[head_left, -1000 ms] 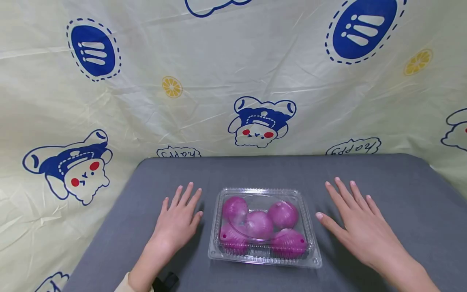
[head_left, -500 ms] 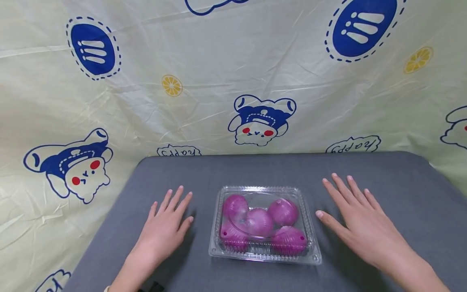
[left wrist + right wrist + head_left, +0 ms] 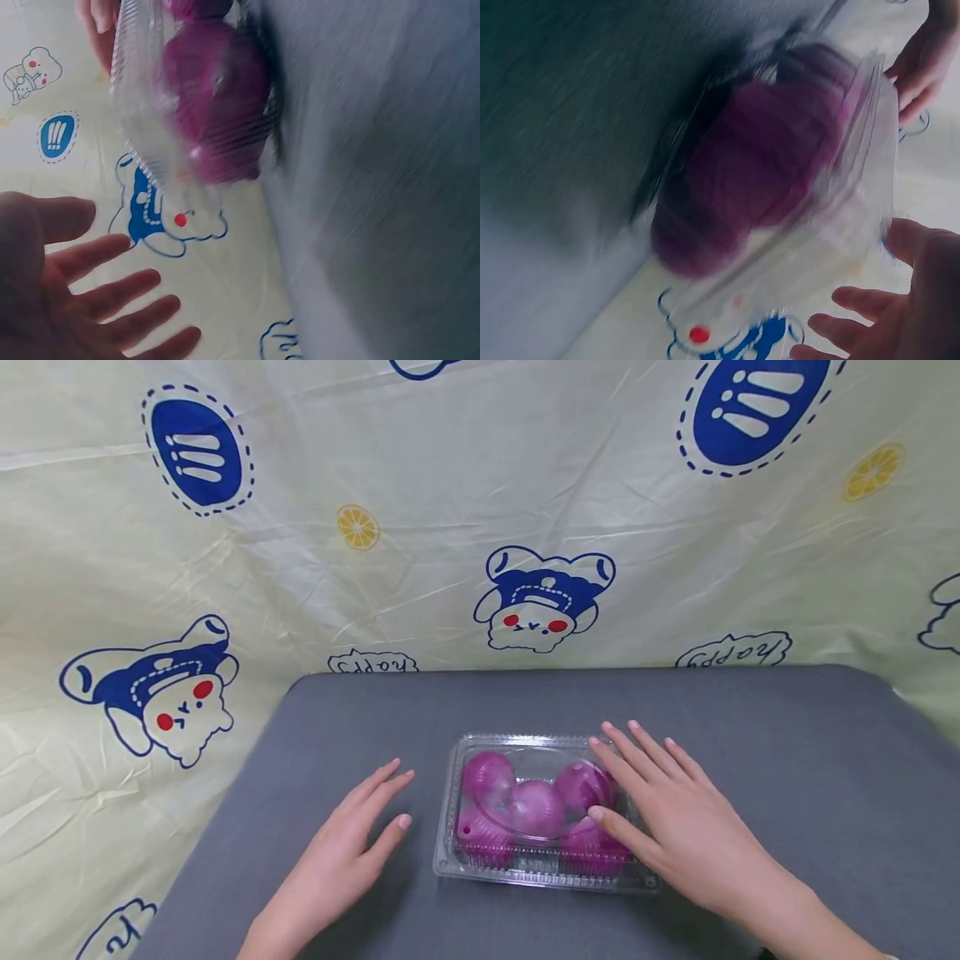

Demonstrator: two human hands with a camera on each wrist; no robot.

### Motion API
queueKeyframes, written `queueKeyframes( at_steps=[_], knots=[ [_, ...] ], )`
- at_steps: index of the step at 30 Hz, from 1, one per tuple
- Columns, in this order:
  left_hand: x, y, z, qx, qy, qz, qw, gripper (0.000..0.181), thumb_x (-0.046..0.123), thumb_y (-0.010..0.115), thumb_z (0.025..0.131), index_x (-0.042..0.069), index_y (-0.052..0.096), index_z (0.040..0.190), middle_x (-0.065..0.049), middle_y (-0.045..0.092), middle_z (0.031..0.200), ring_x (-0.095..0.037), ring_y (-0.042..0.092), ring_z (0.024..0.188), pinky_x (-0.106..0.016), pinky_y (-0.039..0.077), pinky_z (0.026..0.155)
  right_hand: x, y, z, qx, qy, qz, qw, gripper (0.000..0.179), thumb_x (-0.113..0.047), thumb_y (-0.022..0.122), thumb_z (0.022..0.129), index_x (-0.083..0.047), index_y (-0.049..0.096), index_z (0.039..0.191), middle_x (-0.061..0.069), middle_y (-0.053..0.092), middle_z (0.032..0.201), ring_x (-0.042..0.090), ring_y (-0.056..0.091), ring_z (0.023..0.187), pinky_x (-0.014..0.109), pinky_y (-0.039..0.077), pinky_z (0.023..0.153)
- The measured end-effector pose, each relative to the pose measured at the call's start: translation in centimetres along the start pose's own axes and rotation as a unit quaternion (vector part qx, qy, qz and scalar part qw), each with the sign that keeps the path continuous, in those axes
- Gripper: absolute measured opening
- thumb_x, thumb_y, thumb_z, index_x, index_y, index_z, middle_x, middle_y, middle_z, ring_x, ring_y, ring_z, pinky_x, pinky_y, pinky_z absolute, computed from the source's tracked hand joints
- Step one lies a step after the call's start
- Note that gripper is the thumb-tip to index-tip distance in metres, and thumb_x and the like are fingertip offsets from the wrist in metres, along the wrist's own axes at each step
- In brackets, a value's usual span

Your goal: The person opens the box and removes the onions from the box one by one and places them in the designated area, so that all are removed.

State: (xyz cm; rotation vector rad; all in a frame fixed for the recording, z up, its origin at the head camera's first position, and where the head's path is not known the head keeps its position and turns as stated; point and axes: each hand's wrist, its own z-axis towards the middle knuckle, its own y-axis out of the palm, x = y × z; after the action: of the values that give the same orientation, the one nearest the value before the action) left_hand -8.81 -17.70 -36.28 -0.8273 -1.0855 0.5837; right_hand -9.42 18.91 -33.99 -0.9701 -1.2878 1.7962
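Observation:
A clear plastic clamshell box [image 3: 447, 863] with its lid down stands on the grey table. Inside lie several purple onions [image 3: 537, 808], seen through the ridged plastic. My left hand [image 3: 337, 852], fingers apart, is a short way left of the box and holds nothing. Over the box's right side reaches my right hand [image 3: 686, 831], its fingers extended and its thumb overlapping the lid; it hides part of the right edge. The left wrist view has a gap between the left fingers [image 3: 116, 304] and the box. In the right wrist view the thumb [image 3: 909, 238] is right at the lid.
The grey table [image 3: 360, 710] spreads around the box on all sides. Behind it and to the left hangs a pale curtain [image 3: 435, 585] printed with cartoon figures and orange slices.
My right hand has moved left, from beside the box to over its right side. The left hand first shifted left, then came back toward the box and turned. The box stays put.

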Motion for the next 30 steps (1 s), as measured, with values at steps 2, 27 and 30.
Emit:
queueKeyframes(
  at_steps=[2,27,30],
  knots=[
    [0.1,0.5,-0.1,0.011,0.01,-0.029,0.9995,0.043,0.024,0.062,0.098,0.024,0.054,0.14,0.008,0.04,0.15,-0.018,0.039,0.137,-0.049,0.04,0.107,-0.6,0.4,0.3,0.002,-0.016,0.007,0.9998,0.072,-0.056,0.054,0.095,-0.019,0.034,0.154,0.003,0.023,0.161,0.03,0.014,0.148,0.043,-0.002,0.12],
    [0.2,3.1,-0.2,-0.069,-0.16,-0.437,0.8826,0.045,0.01,0.054,0.099,0.003,0.047,0.142,-0.016,0.058,0.13,-0.027,0.06,0.113,-0.039,0.053,0.091,-6.8,3.8,3.3,-0.014,-0.243,0.058,0.9681,0.061,-0.047,0.057,0.096,-0.024,0.041,0.151,-0.005,0.027,0.159,0.018,0.023,0.146,0.051,0.029,0.114],
    [0.0,3.2,-0.3,-0.077,-0.169,-0.462,0.8672,0.049,0.008,0.055,0.096,0.001,0.044,0.143,-0.017,0.056,0.131,-0.027,0.059,0.113,-0.04,0.052,0.093,-7.4,4.1,3.8,-0.017,-0.265,0.067,0.9617,0.061,-0.043,0.06,0.096,-0.023,0.042,0.15,-0.005,0.027,0.159,0.018,0.022,0.146,0.053,0.03,0.113]
  ],
)
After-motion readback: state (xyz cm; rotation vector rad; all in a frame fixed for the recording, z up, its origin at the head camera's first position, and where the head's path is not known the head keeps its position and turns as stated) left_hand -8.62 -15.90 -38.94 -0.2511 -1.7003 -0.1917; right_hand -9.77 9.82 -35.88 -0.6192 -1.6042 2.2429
